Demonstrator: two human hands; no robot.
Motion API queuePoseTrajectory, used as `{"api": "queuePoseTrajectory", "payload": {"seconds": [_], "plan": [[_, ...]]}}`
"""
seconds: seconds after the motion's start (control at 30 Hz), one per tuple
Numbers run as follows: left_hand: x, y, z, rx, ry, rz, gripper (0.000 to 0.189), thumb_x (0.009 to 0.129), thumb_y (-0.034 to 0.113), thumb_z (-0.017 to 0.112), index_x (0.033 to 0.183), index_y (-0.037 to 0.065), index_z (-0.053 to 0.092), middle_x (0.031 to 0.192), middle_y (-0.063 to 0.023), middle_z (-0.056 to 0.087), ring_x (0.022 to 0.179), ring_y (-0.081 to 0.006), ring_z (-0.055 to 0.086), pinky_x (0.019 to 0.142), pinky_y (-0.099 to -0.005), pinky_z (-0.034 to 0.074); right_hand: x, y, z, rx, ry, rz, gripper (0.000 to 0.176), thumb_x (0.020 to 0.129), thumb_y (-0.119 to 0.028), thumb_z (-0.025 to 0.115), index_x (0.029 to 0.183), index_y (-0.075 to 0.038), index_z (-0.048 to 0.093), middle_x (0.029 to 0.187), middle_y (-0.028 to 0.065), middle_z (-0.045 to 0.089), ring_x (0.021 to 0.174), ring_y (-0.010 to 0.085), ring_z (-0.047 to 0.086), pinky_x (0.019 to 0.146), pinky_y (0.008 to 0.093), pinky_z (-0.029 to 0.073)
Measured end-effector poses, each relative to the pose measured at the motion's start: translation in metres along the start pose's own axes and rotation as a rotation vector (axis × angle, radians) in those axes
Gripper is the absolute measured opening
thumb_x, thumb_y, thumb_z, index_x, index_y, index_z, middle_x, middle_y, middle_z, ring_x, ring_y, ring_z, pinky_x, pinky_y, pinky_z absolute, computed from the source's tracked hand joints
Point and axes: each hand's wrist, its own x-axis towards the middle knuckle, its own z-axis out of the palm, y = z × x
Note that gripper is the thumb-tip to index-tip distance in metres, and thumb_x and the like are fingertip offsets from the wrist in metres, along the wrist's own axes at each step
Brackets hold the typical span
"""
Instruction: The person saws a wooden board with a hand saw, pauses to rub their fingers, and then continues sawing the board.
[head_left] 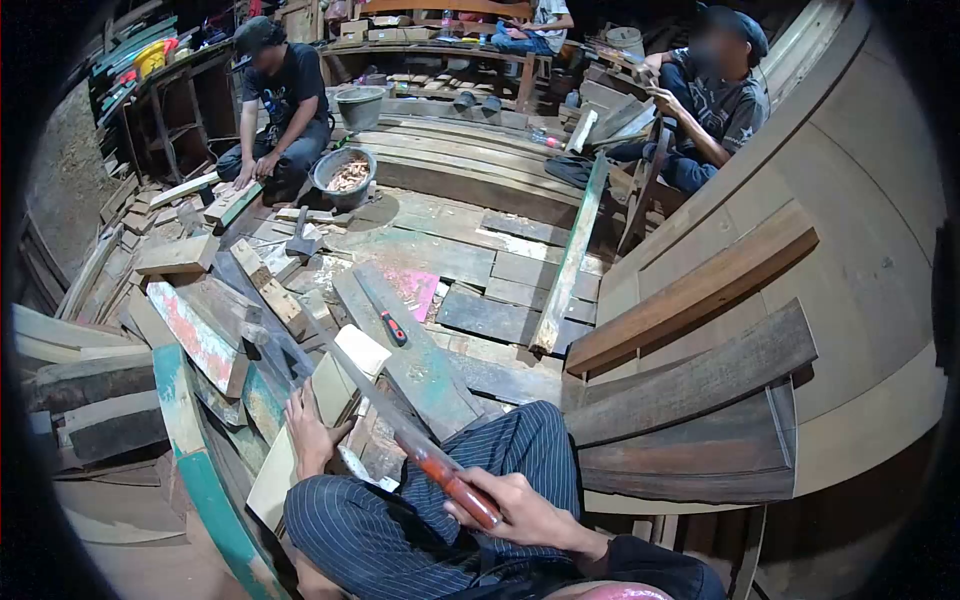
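My right hand (520, 512) grips the red handle of a long handsaw (385, 405), whose blade runs up and left across a pale wooden board (335, 385). My left hand (310, 432) presses flat on that board, fingers spread, just left of the blade. The board rests on a teal-painted plank (195, 465). My striped trouser legs (420, 510) lie under the saw handle.
A second saw with a red-black handle (385, 318) lies on planks ahead. A hammer (300, 240) lies further off near a metal basin of wood chips (345, 175). One person crouches at the back left, another sits at the back right. Loose boards lie all around.
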Motion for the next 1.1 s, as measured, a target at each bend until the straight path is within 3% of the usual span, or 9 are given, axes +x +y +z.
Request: {"api": "queuePoseTrajectory", "payload": {"seconds": [0.17, 0.3, 0.57, 0.7, 0.83, 0.87, 1.0, 1.1], "plan": [[0.002, 0.004, -0.003, 0.025, -0.027, -0.007, 0.113, 0.056, 0.041, 0.093, 0.148, 0.002, 0.041, 0.131, -0.0214, 0.051, 0.122, -0.0401, 0.047, 0.107, -0.0490, 0.037, 0.024, 0.026, 0.027, -0.083, 0.124, -0.025, 0.029, 0.093, -0.014, 0.074, 0.114, 0.001, 0.061, 0.067, 0.0105, 0.061, 0.052, 0.0162, 0.061, 0.048, 0.0293, 0.046], [0.001, -0.004, 0.004, 0.042, -0.022, -0.008, 0.113, 0.057, 0.045, 0.092, 0.149, 0.002, 0.041, 0.131, -0.0213, 0.051, 0.123, -0.0402, 0.046, 0.108, -0.0494, 0.037, 0.027, 0.028, 0.024, -0.063, 0.089, -0.101, 0.028, 0.093, -0.012, 0.074, 0.113, 0.001, 0.060, 0.067, 0.0103, 0.061, 0.052, 0.0158, 0.061, 0.048, 0.0297, 0.046], [-0.001, -0.002, 0.000, 0.004, 0.000, -0.021, 0.116, 0.055, 0.038, 0.095, 0.151, 0.005, 0.039, 0.134, -0.0181, 0.051, 0.125, -0.0378, 0.046, 0.110, -0.0462, 0.035, 0.005, 0.013, 0.024, -0.035, 0.062, -0.051, 0.032, 0.094, -0.014, 0.074, 0.118, 0.001, 0.059, 0.073, 0.0127, 0.064, 0.054, 0.0193, 0.064, 0.049, 0.0301, 0.048], [-0.002, -0.010, 0.008, 0.022, 0.025, -0.032, 0.118, 0.055, 0.040, 0.094, 0.153, 0.005, 0.037, 0.132, -0.0190, 0.050, 0.126, -0.0382, 0.045, 0.110, -0.0470, 0.035, -0.013, 0.003, 0.014, 0.009, -0.043, 0.010, 0.037, 0.094, -0.006, 0.069, 0.125, 0.003, 0.051, 0.083, 0.0221, 0.069, 0.068, 0.0338, 0.072, 0.057, 0.0386, 0.053], [-0.001, -0.008, 0.004, -0.002, 0.004, -0.007, 0.119, 0.057, 0.046, 0.093, 0.154, 0.005, 0.037, 0.131, -0.0203, 0.050, 0.126, -0.0393, 0.046, 0.109, -0.0490, 0.036, -0.029, -0.001, 0.003, 0.031, -0.031, 0.025, 0.036, 0.094, -0.009, 0.071, 0.124, 0.002, 0.053, 0.083, 0.0211, 0.069, 0.067, 0.0303, 0.073, 0.056, 0.0381, 0.053], [-0.001, -0.006, 0.003, 0.002, 0.019, 0.009, 0.117, 0.058, 0.047, 0.092, 0.153, 0.005, 0.038, 0.130, -0.0203, 0.051, 0.125, -0.0399, 0.047, 0.108, -0.0495, 0.037, -0.034, 0.004, 0.005, 0.004, 0.020, -0.002, 0.038, 0.093, -0.016, 0.075, 0.123, 0.001, 0.058, 0.079, 0.0144, 0.068, 0.058, 0.0227, 0.068, 0.050, 0.0306, 0.051], [-0.003, 0.006, -0.004, -0.008, 0.021, 0.004, 0.113, 0.056, 0.034, 0.095, 0.150, 0.004, 0.040, 0.127, -0.0199, 0.052, 0.122, -0.0411, 0.048, 0.108, -0.0498, 0.037, -0.041, 0.005, 0.006, -0.015, 0.067, 0.035, 0.035, 0.093, -0.015, 0.076, 0.119, 0.001, 0.060, 0.074, 0.0102, 0.065, 0.053, 0.0154, 0.062, 0.048, 0.0283, 0.047], [0.000, -0.001, -0.001, -0.004, -0.010, 0.030, 0.118, 0.055, 0.043, 0.095, 0.151, 0.004, 0.039, 0.129, -0.0198, 0.051, 0.124, -0.0405, 0.047, 0.108, -0.0501, 0.037, -0.037, 0.001, 0.010, 0.028, 0.095, -0.006, 0.033, 0.093, -0.015, 0.076, 0.118, 0.001, 0.060, 0.072, 0.0094, 0.065, 0.052, 0.0147, 0.061, 0.047, 0.0282, 0.047]]}}
